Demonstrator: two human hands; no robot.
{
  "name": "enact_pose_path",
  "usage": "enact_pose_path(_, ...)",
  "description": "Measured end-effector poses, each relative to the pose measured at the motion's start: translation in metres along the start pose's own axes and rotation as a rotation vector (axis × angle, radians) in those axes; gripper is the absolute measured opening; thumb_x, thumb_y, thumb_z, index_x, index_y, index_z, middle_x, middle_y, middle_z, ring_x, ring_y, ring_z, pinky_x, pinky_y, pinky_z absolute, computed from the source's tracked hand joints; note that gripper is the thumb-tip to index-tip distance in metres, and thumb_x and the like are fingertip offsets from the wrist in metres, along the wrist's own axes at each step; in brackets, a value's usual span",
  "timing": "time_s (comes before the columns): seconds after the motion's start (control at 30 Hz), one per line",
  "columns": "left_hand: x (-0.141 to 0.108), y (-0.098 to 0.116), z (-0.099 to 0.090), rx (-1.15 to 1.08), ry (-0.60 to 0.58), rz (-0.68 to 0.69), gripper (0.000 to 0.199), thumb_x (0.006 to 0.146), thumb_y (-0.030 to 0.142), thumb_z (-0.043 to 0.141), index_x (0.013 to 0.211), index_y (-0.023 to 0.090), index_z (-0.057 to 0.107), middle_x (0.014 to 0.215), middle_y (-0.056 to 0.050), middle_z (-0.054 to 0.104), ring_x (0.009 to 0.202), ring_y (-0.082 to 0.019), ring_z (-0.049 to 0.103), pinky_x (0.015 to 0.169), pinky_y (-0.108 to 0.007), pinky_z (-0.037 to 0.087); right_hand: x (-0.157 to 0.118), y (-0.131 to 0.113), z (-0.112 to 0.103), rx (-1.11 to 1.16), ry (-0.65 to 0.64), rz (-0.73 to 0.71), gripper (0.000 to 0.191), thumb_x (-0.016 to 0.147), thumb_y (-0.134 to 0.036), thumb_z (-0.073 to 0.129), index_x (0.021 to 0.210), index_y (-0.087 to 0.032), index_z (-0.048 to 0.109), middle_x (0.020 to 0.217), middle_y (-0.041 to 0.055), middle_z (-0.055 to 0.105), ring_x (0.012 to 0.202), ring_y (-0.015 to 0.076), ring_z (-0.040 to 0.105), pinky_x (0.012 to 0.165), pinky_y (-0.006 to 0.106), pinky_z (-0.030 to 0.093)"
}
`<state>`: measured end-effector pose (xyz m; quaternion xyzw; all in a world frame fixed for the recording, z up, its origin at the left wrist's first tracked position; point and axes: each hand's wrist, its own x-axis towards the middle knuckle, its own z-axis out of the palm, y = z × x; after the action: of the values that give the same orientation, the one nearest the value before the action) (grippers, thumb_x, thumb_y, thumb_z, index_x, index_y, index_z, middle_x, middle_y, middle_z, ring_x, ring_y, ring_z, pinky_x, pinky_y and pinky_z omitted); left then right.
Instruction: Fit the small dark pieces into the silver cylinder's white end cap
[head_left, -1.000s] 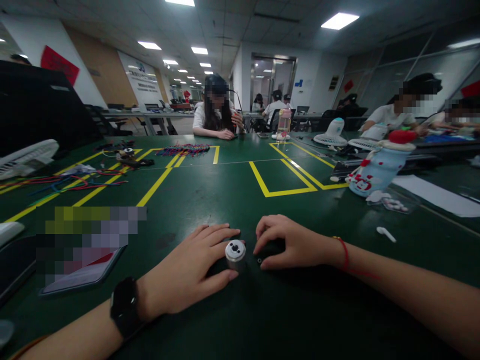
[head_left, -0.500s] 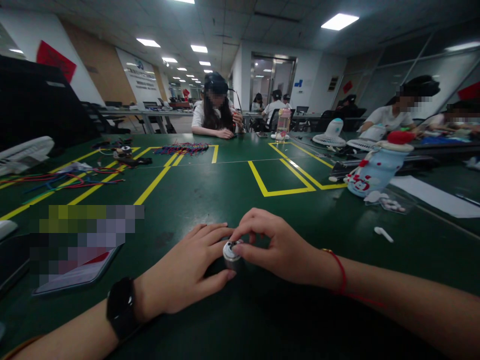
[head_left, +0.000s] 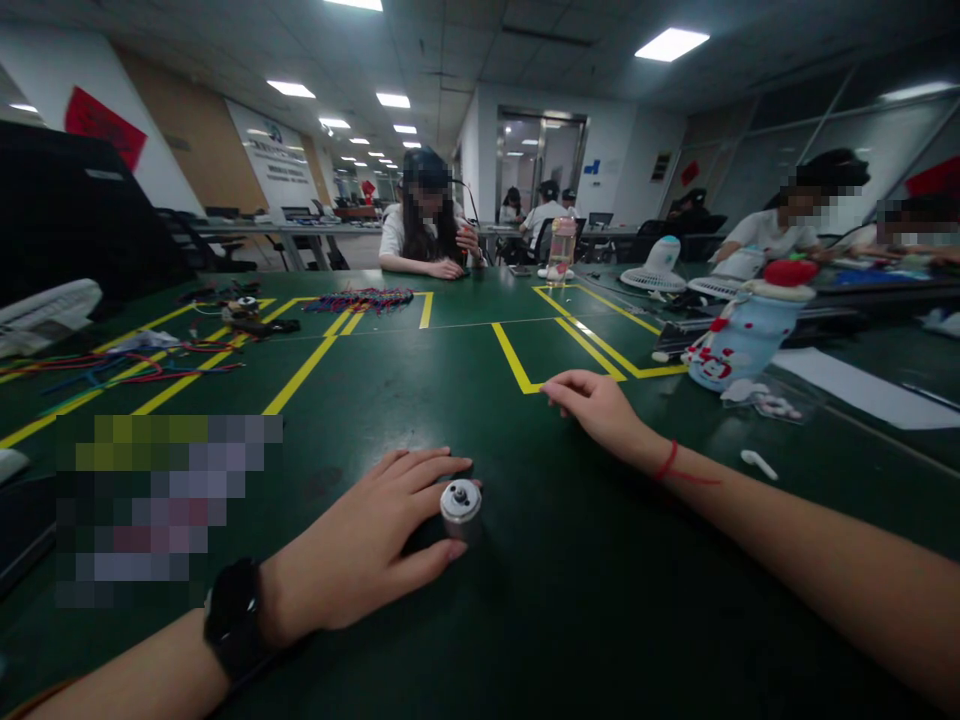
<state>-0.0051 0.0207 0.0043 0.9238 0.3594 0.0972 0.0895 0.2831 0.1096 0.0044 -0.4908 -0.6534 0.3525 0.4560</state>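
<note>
A small cylindrical metal motor (head_left: 460, 508) stands upright on the green table, its pale end face with a central shaft and small dark holes turned up. My left hand (head_left: 382, 535) lies around it from the left, thumb at its near side and fingers at its far side, closed on it. Farther forward and to the right, my right hand (head_left: 596, 405) is over the table, near a corner of the yellow tape. Its thumb and fingertips are pinched together. Whatever may be between those fingertips is too small or hidden to make out.
Loose wires (head_left: 142, 360) lie at left, with a bundle of coloured wires (head_left: 360, 302) farther back. A blue bottle (head_left: 750, 335), a white earbud (head_left: 759, 464) and a paper sheet (head_left: 862, 390) are at right. A person (head_left: 424, 225) sits across the table.
My right hand has left the motor's top and moved forward and right, fingertips pinched. The motor's end face is now uncovered. My left hand stays around the motor.
</note>
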Motion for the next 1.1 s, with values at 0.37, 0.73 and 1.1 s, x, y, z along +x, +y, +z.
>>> enact_pose_path(0.37,0.000,0.001,-0.001,-0.011,0.003,-0.004,0.046,0.092,0.040,0.055,0.136,0.031,0.047,0.146,-0.004,0.043,0.133,-0.031,0.038,0.110,-0.054,0.028,0.019,0.029,-0.015,0.050,0.107,0.090,0.030,0.077,-0.043,0.061,0.085,-0.013,0.064,0.070,0.0015,0.058,0.055,0.0092,0.049,0.048,0.023,0.036)
enact_pose_path(0.73,0.001,0.004,-0.003,-0.005,0.010,0.007,0.046,0.091,0.039,0.056,0.134,0.028,0.047,0.145,-0.005,0.045,0.132,-0.030,0.039,0.110,-0.053,0.028,-0.030,-0.026,0.033,-0.055,-0.297,-0.041,0.024,0.082,-0.035,0.063,0.091,-0.013,0.070,0.082,0.0039,0.067,0.072,0.0131,0.058,0.066,0.027,0.045)
enact_pose_path(1.1,0.004,0.008,-0.006,-0.017,0.048,0.048,0.043,0.088,0.033,0.059,0.130,0.028,0.050,0.137,-0.004,0.052,0.126,-0.029,0.045,0.105,-0.049,0.035,-0.061,-0.063,0.054,-0.061,-0.367,-0.393,0.010,0.085,-0.026,0.065,0.088,-0.019,0.070,0.092,0.0020,0.062,0.085,0.0122,0.058,0.076,0.025,0.046)
